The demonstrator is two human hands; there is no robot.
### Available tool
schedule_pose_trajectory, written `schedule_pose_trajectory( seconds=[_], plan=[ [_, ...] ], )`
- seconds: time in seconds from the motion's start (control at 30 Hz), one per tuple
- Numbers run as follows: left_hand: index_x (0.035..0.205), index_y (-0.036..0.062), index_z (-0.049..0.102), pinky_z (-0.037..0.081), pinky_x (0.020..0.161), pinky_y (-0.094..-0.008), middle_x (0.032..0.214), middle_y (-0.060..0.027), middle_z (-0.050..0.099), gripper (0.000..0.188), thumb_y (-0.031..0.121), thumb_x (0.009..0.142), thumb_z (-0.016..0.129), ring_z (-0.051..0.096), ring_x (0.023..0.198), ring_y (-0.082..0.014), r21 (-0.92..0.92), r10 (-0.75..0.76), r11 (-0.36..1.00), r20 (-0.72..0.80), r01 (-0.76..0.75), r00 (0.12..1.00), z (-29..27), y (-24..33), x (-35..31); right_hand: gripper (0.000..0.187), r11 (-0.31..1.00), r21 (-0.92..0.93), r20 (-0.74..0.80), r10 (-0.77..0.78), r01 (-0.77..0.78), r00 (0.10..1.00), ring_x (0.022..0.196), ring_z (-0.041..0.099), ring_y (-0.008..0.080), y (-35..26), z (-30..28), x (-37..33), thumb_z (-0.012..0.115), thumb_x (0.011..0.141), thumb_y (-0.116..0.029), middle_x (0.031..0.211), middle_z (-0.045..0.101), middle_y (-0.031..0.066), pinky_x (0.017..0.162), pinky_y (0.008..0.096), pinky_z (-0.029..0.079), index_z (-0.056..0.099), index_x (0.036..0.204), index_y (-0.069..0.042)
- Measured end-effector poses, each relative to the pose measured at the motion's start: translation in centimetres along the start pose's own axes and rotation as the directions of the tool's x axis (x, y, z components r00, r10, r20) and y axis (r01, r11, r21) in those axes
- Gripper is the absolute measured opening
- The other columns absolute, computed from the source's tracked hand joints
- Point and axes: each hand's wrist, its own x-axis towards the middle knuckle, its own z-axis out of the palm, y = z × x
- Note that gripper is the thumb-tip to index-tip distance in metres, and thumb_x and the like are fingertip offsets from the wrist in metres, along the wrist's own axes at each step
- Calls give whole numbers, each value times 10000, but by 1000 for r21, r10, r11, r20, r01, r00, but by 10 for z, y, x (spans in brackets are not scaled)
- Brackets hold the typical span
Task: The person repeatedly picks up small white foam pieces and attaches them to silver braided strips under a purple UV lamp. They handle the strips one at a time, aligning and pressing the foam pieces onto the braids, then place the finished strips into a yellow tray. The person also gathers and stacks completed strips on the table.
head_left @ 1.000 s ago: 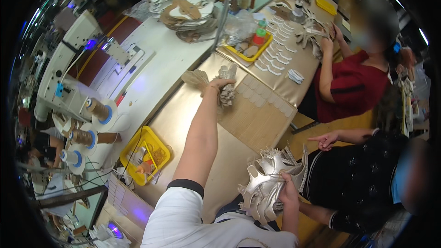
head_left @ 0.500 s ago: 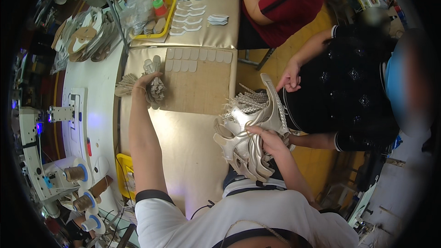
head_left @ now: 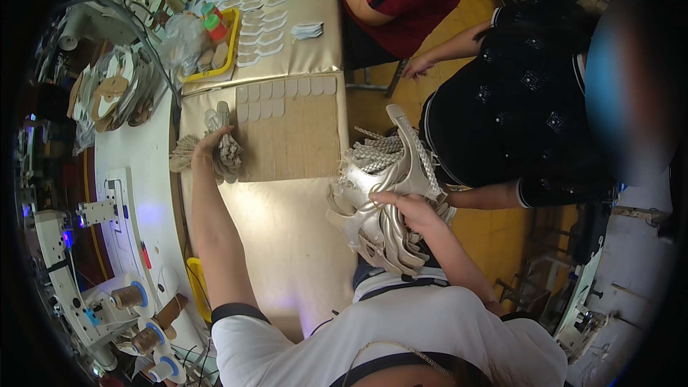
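Observation:
My right hand (head_left: 412,209) is closed around a thick bundle of metallic silver-gold shoe uppers (head_left: 383,190), held over the table's right edge. Braided straps (head_left: 378,152) stick out of its far side. My left arm is stretched forward, and my left hand (head_left: 213,140) grips a bundle of beige strap-like pieces (head_left: 228,155) at the table's left side. Its fingers are partly hidden by the pieces. A second bundle of thin beige strips (head_left: 185,152) lies against that wrist. Beside it is a brown board (head_left: 290,140) with rows of pale rounded pieces (head_left: 287,88).
A person in black (head_left: 502,107) stands at the right, one hand close to the uppers. Someone in red (head_left: 416,0) sits at the far side. A yellow tray (head_left: 231,43), white cut pieces (head_left: 263,29), a sewing machine (head_left: 61,258) and thread spools (head_left: 129,296) lie around.
The hand of the person in black that pointed at the uppers has drawn back, away from them. My hands keep their holds, and the whole view has shifted slightly.

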Motion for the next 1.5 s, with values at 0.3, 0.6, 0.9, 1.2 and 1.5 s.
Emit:
schedule_pose_trajectory(
  seconds=[0.3, 0.6, 0.9, 1.2, 1.5],
  plan=[
    [914, 72, 637, 526, 607, -364, 751, -104, 669, 416, 413, 716, 767, 627, 614, -246, -74, 79, 994, -1, -78, 997, -1, -3, 6, 413, 999, 1, -8, 32, -32, 999, 791, 646, 163, -1, -3, 0, 769, 778, -200, 955, 667, 110, 689, 286, 526, 633, 1064, 66],
    [906, 102, 651, 501, 695, -355, 814, -71, 666, 431, 475, 711, 740, 606, 706, -224, -35, 104, 994, 25, -103, 994, -5, -8, 13, 376, 1000, -28, 3, 11, -11, 1000, 757, 647, 161, 5, -7, 7, 771, 779, -205, 915, 669, 100, 655, 287, 525, 647, 1030, 46],
    [945, 84, 654, 496, 696, -340, 825, -58, 662, 411, 408, 716, 759, 602, 709, -201, -64, 62, 996, 11, -61, 998, -2, -4, 4, 368, 999, -41, -2, 9, -9, 1000, 773, 639, 146, 10, -10, 11, 766, 785, -213, 922, 668, 86, 666, 271, 516, 653, 1031, 36],
    [952, 69, 669, 496, 700, -336, 845, -74, 667, 444, 422, 700, 761, 612, 735, -209, -23, 81, 996, -27, -82, 996, -1, -2, 2, 368, 999, 30, 37, -20, 19, 999, 772, 651, 161, -2, -3, -4, 782, 761, -186, 921, 672, 93, 683, 282, 530, 649, 1025, 34],
    [895, 111, 660, 517, 613, -296, 764, -18, 666, 280, 333, 748, 747, 626, 630, -162, -220, 139, 965, -24, -141, 990, -5, -38, -43, 490, 1000, 7, 90, -21, 21, 996, 864, 635, 161, -16, 8, -12, 801, 744, -243, 1015, 659, 98, 752, 292, 517, 624, 1097, 46]
  ],
)
